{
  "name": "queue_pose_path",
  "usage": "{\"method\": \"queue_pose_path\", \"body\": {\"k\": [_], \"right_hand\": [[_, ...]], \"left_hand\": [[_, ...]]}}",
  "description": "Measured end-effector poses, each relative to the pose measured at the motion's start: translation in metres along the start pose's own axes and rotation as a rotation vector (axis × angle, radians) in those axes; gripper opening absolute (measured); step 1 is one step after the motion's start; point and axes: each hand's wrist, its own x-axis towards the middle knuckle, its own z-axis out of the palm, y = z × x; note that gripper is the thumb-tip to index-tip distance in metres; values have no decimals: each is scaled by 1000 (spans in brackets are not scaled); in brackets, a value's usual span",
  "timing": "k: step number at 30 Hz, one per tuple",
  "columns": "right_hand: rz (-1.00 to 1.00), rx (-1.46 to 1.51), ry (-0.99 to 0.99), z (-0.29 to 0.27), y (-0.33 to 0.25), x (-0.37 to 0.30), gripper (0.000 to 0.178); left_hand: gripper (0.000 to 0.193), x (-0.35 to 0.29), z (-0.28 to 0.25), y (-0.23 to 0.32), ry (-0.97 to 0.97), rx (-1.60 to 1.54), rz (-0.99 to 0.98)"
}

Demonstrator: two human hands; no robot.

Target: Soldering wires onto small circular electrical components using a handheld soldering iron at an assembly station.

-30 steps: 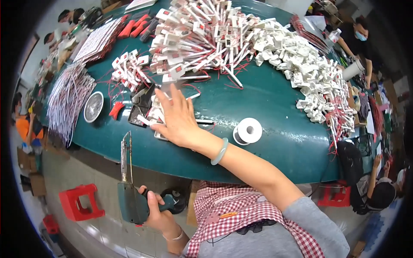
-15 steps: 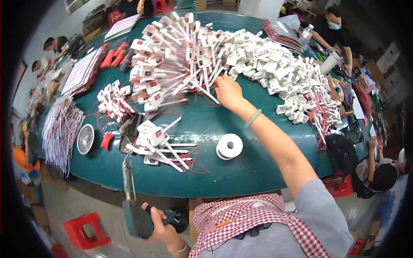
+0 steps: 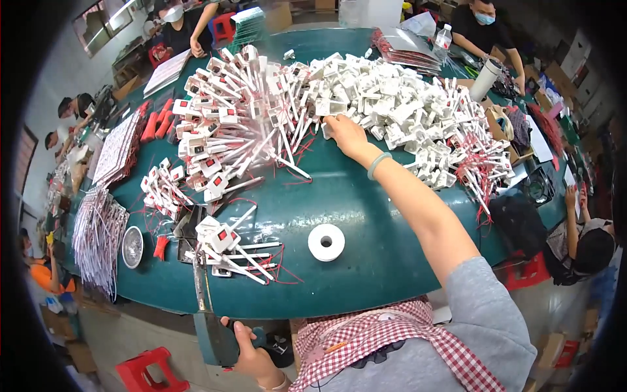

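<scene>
My left hand point(image 3: 251, 356), at the lower edge, is wrapped round the handle of a teal soldering gun point(image 3: 217, 340). Its long metal barrel points up toward a small metal holder point(image 3: 189, 225) at the table's near edge. Stretched across the table, my right hand point(image 3: 347, 136) has its fingers pinched at a white plastic housing point(image 3: 327, 131) on the near edge of a big pile of white housings point(image 3: 385, 91). Left of that hand fans a heap of white stick-like parts with red switches point(image 3: 222, 117). A smaller bunch of the same parts point(image 3: 224, 238) lies near the soldering gun's tip.
A white spool point(image 3: 326, 242) stands on the green table point(image 3: 366, 274). To the left are a metal bowl point(image 3: 132, 247), bundled white wires point(image 3: 98, 242) and stacked boards point(image 3: 117, 150). A red stool point(image 3: 150, 371) stands on the floor. Other people sit around the table.
My right hand has shifted from the red wires beside the fanned heap to the pile of white housings. The whole view has shifted slightly. My left hand still grips the soldering gun.
</scene>
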Motion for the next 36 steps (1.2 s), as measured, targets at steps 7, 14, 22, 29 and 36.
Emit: {"method": "queue_pose_path", "body": {"k": [7, 14, 22, 29, 36], "right_hand": [[120, 476, 28, -15, -8, -26, 21], [361, 1224, -255, -74, -64, -94, 34], [334, 1336, -333, -100, -98, -149, 28], [260, 1219, -217, -85, -122, -186, 14], [174, 974, -63, -85, -138, -201, 22]], "left_hand": [[26, -3, 11, 3, -25, 38, -22], [23, -3, 20, -3, -95, -25, -21], [28, -12, 22, 6, -95, -21, -15], [26, -16, 8, 1, -59, -55, -9], [26, -17, -7, -5, -70, -48, -10]]}}
